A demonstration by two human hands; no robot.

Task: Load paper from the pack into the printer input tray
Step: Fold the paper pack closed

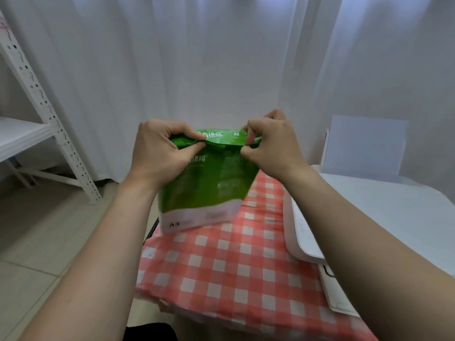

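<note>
A green and white A4 paper pack (pixel 209 190) stands on end on the red-checked tablecloth (pixel 229 269), tilted slightly. My left hand (pixel 160 148) pinches the wrapper's folded top edge at its left end. My right hand (pixel 273 143) pinches the same fold at its right end. The white printer (pixel 384 207) sits to the right of the pack, partly hidden by my right forearm. A white sheet support (pixel 364 146) stands upright at the printer's back. No loose paper shows.
White curtains (pixel 221 65) hang behind the table. A white metal shelving rack (pixel 46 114) stands at the left on the tiled floor (pixel 44 237). The table's left edge runs just below the pack.
</note>
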